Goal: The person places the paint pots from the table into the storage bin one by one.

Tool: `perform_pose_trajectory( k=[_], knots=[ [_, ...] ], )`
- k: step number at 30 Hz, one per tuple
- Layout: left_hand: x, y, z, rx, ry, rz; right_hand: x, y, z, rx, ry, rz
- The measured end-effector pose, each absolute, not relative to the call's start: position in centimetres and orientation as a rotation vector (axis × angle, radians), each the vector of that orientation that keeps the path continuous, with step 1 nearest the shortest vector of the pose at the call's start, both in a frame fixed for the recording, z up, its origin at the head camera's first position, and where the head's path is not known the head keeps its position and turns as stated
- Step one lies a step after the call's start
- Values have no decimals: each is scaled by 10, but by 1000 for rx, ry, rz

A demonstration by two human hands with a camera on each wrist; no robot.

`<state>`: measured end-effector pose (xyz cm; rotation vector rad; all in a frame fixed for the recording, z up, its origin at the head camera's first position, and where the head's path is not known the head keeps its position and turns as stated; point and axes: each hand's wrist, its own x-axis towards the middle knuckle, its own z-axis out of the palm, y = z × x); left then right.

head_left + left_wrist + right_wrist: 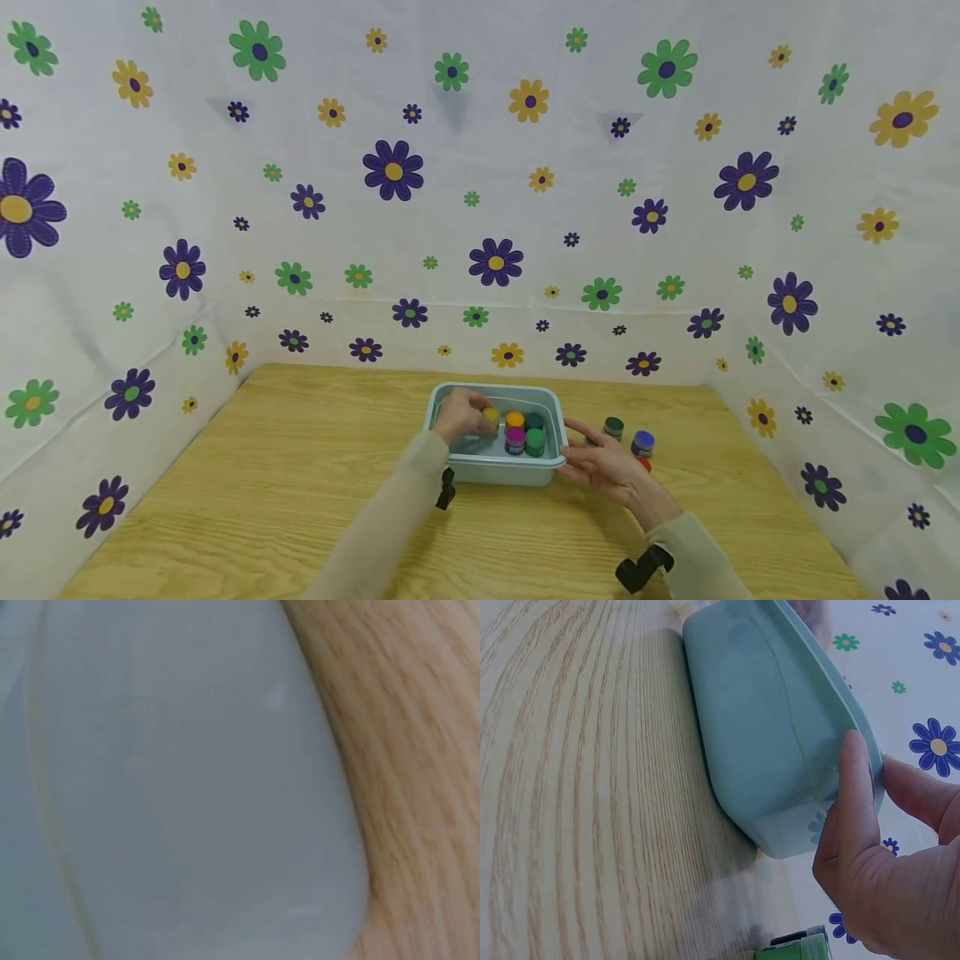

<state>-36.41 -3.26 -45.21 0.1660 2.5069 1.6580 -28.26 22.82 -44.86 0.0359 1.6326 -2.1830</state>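
In the head view a pale blue plastic tub [495,475] stands on the table, with several small lidded paint jars inside. My left hand [459,414] reaches into its left part and pinches a yellow-lidded jar [491,415]. Beside that jar are an orange-lidded jar [515,421], a magenta jar [515,439], a dark teal jar [534,422] and a green jar [535,442]. My right hand [603,467] touches the tub's right end with extended fingers; the right wrist view shows fingertips [853,754] against its wall by the rim. Only tub wall and table fill the left wrist view.
Right of the tub, behind my right hand, stand a dark green jar [612,427], a blue-lidded jar [642,442] and a partly hidden red jar [643,462]. A flower-printed white cloth [450,217] encloses the wooden table [300,467] at the back and both sides.
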Motion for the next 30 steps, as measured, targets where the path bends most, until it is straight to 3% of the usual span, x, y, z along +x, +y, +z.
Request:
perform_pose_trajectory(
  k=[20,30],
  knots=[
    [-367,-28,-456,13,2576,1519,-282,229,-447,28,1661,-2168],
    [-370,-29,-458,66,2521,1527,-283,229,-449,16,1643,-2170]
  ],
)
